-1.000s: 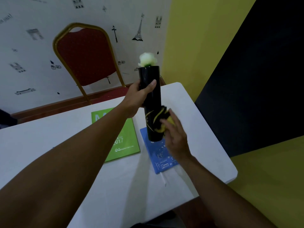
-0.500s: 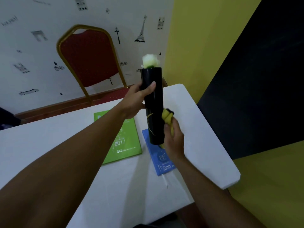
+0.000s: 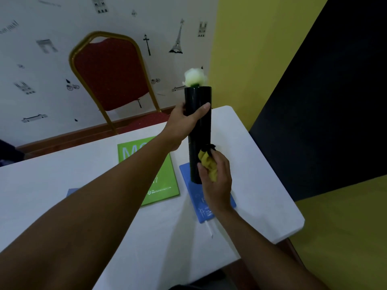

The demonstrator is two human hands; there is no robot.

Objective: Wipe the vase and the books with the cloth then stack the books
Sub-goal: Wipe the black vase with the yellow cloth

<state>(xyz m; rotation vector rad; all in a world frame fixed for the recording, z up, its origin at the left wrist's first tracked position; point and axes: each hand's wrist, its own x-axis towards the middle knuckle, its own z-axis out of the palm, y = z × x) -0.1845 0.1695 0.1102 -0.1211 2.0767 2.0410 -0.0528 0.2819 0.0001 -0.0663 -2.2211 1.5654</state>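
A tall black cylindrical vase [image 3: 199,130] with a white flower [image 3: 194,77] in its mouth is held upright above the white table [image 3: 261,185]. My left hand [image 3: 182,124] grips its upper part. My right hand [image 3: 217,181] presses a bunched yellow cloth [image 3: 207,164] with a black edge against the vase's lower right side. A green book [image 3: 163,183] lies flat on the table, partly under my left forearm. A blue book [image 3: 205,208] lies beneath the vase and my right hand. A corner of another blue book [image 3: 72,192] peeks out by my left arm.
A red chair [image 3: 111,74] with a gold frame stands behind the table against a white patterned wall. The table's right edge and rounded corner [image 3: 299,225] are close to my right arm. A small white strip [image 3: 210,229] lies below the blue book.
My right hand with the cloth has slid around the vase's lower part, from its front to its right side. The vase stays upright in my left hand.
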